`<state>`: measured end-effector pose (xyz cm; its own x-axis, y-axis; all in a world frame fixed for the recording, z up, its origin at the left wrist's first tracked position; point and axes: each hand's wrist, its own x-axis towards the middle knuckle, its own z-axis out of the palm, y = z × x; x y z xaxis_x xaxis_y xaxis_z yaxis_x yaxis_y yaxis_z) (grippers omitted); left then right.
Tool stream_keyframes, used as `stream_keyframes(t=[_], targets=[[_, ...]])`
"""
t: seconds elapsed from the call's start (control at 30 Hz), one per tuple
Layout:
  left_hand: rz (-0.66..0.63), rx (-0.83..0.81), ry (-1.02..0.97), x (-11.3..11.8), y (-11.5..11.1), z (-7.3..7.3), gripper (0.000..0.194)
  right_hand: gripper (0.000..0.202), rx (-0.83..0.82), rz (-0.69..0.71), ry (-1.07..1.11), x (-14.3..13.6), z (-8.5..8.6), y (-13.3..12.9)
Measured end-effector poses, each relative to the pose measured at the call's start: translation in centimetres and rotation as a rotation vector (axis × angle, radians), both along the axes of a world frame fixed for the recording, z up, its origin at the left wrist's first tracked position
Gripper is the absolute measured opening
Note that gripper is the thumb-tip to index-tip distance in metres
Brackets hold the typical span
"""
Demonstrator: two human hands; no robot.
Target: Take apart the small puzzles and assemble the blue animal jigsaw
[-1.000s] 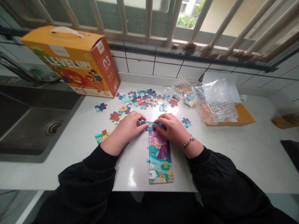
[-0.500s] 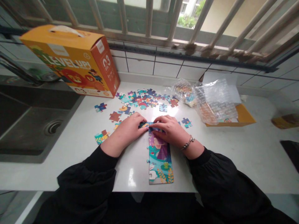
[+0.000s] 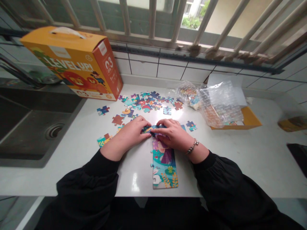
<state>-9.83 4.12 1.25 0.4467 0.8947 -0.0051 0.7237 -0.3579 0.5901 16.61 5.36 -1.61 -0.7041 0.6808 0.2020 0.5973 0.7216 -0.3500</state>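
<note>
My left hand (image 3: 135,131) pinches a dark blue jigsaw piece with yellow marks (image 3: 147,129) between thumb and fingertips, against the top left corner of a joined puzzle strip (image 3: 165,169). Lying over the strip's upper end, my right hand (image 3: 174,133) grips it with bent fingers and thumb, its index fingertip touching the seam beside the piece. That hand hides part of the strip's top. A purple figure, a green frog and a white rabbit are printed on the strip, and knobs stick out along its left edge.
Loose jigsaw pieces (image 3: 146,101) lie scattered behind my hands. An orange carton (image 3: 72,64) stands at back left beside a sink (image 3: 26,127). Bubble wrap (image 3: 222,102) covers an open yellow box (image 3: 251,118) at right. A barred window (image 3: 152,19) runs along the back.
My right index finger has shifted slightly left and down at the seam by the piece. The left hand stays almost where it was, and the strip has not visibly moved.
</note>
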Motion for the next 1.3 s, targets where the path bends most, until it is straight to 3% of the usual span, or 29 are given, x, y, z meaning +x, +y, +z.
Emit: stream_keyframes(t=[0.43, 0.63, 1.3], targets=[[-0.029, 0.007, 0.01, -0.03, -0.11, -0.04, 0.028, 0.039, 0.001, 0.014, 0.029, -0.05, -0.21, -0.07], [0.011, 0.004, -0.003, 0.06, -0.12, -0.08, 0.038, 0.038, 0.001, 0.009, 0.034, -0.1, -0.17, -0.11], [-0.018, 0.017, 0.009, 0.17, -0.2, -0.28, 0.032, 0.036, 0.021, 0.005, 0.009, -0.17, -0.16, -0.26]])
